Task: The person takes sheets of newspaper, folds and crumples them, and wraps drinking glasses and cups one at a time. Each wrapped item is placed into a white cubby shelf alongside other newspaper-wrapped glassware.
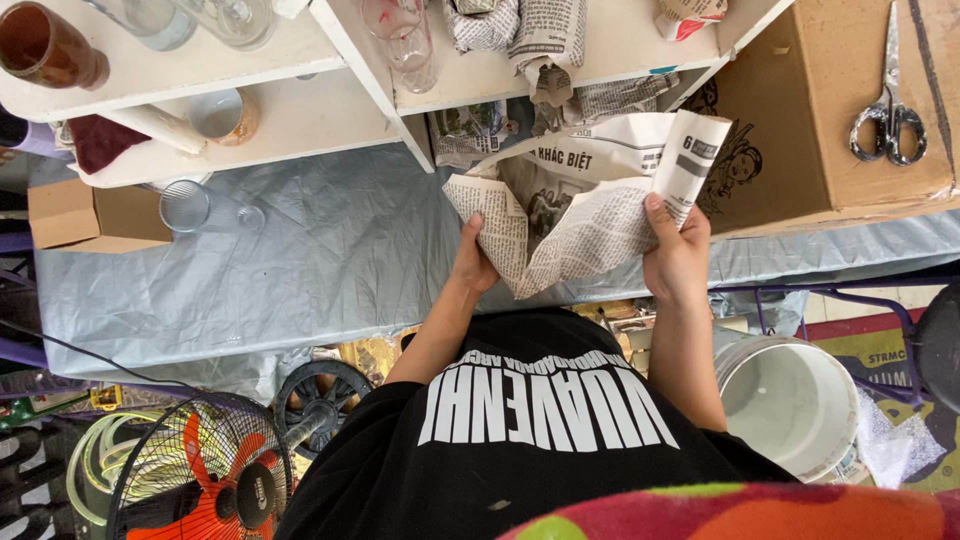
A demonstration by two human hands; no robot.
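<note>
I hold one crumpled bundle of newspaper [585,215] with both hands, above the grey plastic sheet [300,260] that covers the table. My left hand [474,262] grips its lower left edge, fingers curled shut into the folds with the thumb on top. My right hand [678,255] clamps its right side, thumb pressed on the paper and the fingers wrapped behind. I cannot tell what the bundle holds.

Beyond the bundle stands a white shelf unit [350,60]. On its top board I count one brown glass [45,45], two clear glasses at the left and one clear glass [405,40] nearer the bundle, plus about three more newspaper wraps [520,35]. The lower board carries one short cup [222,115] lying on its side.

Right of the bundle sits one brown cardboard box [800,110] with one pair of metal scissors [888,110] lying on it. Left of the bundle, well apart, is a smaller open cardboard box [90,215], beside one clear glass [185,205].

Below my right hand, on the floor, stands one white plastic bucket [790,400]; I cannot tell whether anything is in it. Far to the lower left of the bundle is one orange-bladed fan [200,480] in a wire cage.
</note>
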